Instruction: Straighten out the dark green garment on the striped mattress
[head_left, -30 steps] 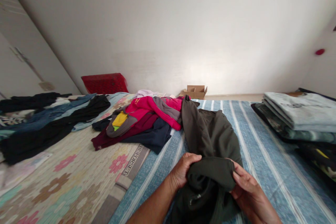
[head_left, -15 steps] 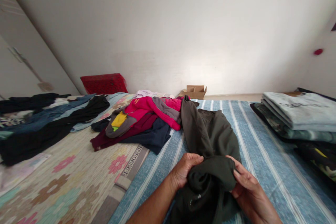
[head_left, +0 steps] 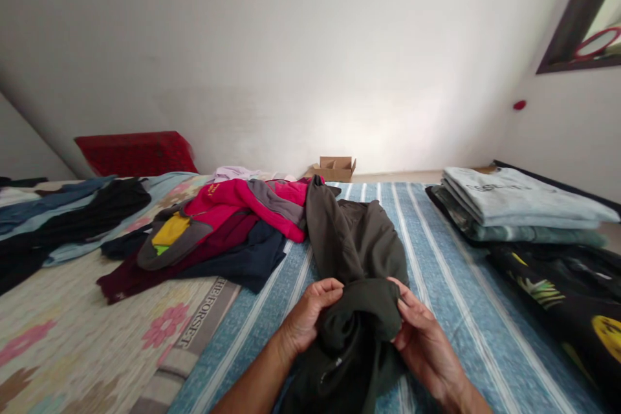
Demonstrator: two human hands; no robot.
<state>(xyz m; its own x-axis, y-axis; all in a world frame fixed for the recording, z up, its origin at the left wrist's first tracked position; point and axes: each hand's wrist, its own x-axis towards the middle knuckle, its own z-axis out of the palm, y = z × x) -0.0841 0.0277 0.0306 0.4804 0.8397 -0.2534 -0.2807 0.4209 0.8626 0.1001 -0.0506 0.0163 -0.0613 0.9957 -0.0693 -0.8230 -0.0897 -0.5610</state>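
Note:
A dark olive garment (head_left: 371, 239) lies lengthwise on the blue striped bed cover, its near part bunched up between my hands. On the left side of this bunch, my left hand (head_left: 310, 314) grips the cloth between thumb and bent fingers. My right hand (head_left: 422, 333) pinches the opposite side, thumb on top along the folded edge. Between them the cloth forms a rolled opening with a dark hollow; a small pale mark shows on the fabric below it. One long narrow part of the garment stretches away, touching the pink and grey jacket (head_left: 233, 197).
Left of the garment, a maroon and a navy piece lie under the jacket. More clothes, including a black garment (head_left: 92, 220), spread over the flowered cover (head_left: 121, 317). Folded clothes (head_left: 514, 197) are stacked at right, beside a black printed garment (head_left: 557, 310). A cardboard box (head_left: 334, 169) stands by the wall.
The view has turned to the right, so the scene sits further left and a window corner shows at upper right. Both hands keep their hold on the olive garment, which looks nearly the same.

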